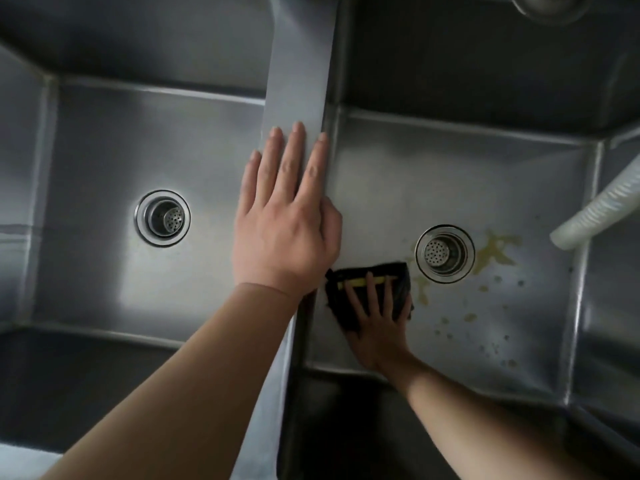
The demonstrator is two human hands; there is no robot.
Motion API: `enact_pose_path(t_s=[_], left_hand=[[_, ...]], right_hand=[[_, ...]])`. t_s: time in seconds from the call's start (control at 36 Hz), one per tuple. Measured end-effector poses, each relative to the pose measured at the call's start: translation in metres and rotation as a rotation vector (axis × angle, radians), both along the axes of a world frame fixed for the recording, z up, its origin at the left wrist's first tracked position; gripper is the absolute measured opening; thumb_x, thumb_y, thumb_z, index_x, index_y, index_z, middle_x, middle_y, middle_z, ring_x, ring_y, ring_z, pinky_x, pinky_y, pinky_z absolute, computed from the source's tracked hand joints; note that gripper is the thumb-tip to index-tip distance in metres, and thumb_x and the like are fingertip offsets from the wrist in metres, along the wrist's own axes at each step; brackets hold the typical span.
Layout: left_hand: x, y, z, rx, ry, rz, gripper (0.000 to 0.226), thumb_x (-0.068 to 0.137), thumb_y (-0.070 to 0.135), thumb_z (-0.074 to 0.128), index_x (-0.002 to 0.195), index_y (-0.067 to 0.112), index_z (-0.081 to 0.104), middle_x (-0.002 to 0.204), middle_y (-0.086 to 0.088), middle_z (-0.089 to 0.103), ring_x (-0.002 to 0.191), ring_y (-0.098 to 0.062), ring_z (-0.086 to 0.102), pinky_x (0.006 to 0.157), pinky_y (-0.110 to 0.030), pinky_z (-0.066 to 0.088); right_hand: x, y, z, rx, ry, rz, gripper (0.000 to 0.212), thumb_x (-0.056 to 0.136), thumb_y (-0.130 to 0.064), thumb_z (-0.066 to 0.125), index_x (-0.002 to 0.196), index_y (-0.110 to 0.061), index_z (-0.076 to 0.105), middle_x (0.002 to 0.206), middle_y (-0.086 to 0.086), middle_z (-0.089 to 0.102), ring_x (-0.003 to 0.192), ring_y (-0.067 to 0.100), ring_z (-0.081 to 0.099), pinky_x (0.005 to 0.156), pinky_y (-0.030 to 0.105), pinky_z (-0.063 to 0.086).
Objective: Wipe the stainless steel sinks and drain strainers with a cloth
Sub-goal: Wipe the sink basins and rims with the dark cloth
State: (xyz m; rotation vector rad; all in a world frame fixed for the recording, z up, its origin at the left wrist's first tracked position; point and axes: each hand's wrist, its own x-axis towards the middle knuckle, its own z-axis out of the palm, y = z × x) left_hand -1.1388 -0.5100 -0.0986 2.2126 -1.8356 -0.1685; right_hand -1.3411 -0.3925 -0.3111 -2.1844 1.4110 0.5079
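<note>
Two stainless steel sinks lie side by side, the left sink [104,140] and the right sink [485,174], split by a flat divider [301,71]. Each has a round drain strainer, the left strainer [162,218] and the right strainer [444,253]. My left hand [284,216] rests flat on the divider with straight fingers. My right hand [377,320] presses a dark cloth [367,271] with a yellow stripe onto the right sink's floor, just left of its strainer. Yellowish stains [498,251] spread around and to the right of that strainer.
A white ribbed hose [599,216] hangs into the right sink from the right wall. A round metal fitting [550,5] shows at the top right edge. Small spots [485,337] dot the right sink's floor near its front.
</note>
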Motion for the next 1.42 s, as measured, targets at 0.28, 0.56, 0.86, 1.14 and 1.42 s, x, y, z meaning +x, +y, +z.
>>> enact_pose_path(t_s=[0.28,0.56,0.86,1.14,1.42], left_hand=[[0.004,-0.002,-0.004,-0.04,0.085,-0.004,0.065,0.086,0.025,0.044,0.151,0.017,0.04,0.159,-0.01,0.032,0.149,-0.031,0.024,0.122,-0.045,0.017],[0.005,-0.003,-0.003,-0.058,0.113,0.015,0.065,0.084,0.021,0.045,0.149,0.017,0.044,0.157,-0.009,0.036,0.148,-0.031,0.027,0.122,-0.043,0.018],[0.001,-0.001,0.0,-0.058,0.094,0.022,0.065,0.084,0.021,0.044,0.149,0.019,0.044,0.157,-0.009,0.037,0.148,-0.03,0.029,0.122,-0.042,0.018],[0.002,-0.002,-0.002,-0.062,0.115,0.033,0.065,0.084,0.021,0.043,0.149,0.018,0.044,0.157,-0.008,0.036,0.148,-0.03,0.027,0.123,-0.041,0.016],[0.004,-0.003,-0.002,-0.017,0.132,0.031,0.066,0.084,0.023,0.045,0.15,0.02,0.041,0.159,-0.006,0.033,0.15,-0.03,0.022,0.123,-0.041,0.015]], right_hand=[[0.098,-0.198,-0.009,-0.016,-0.052,-0.534,0.078,0.093,-0.067,0.031,0.153,-0.047,-0.013,0.165,0.002,-0.021,0.149,0.035,-0.024,0.109,0.075,-0.009],[0.109,-0.271,-0.019,0.011,-0.067,-0.369,0.08,0.087,-0.075,0.026,0.152,-0.049,-0.013,0.164,-0.002,-0.027,0.148,0.033,-0.028,0.107,0.073,-0.017],[-0.064,-0.002,0.011,-0.01,-0.045,0.429,0.089,0.08,-0.062,0.043,0.158,-0.039,0.005,0.165,0.009,0.007,0.151,0.042,-0.004,0.109,0.077,0.014],[-0.066,-0.142,0.01,-0.126,-0.114,0.555,0.057,0.088,-0.047,0.059,0.143,-0.04,0.05,0.156,0.007,0.041,0.143,0.043,0.035,0.109,0.072,0.024],[0.051,-0.175,-0.008,-0.02,0.026,-0.318,0.078,0.087,-0.075,0.021,0.153,-0.049,-0.011,0.165,0.0,-0.022,0.149,0.034,-0.025,0.108,0.071,-0.015]])
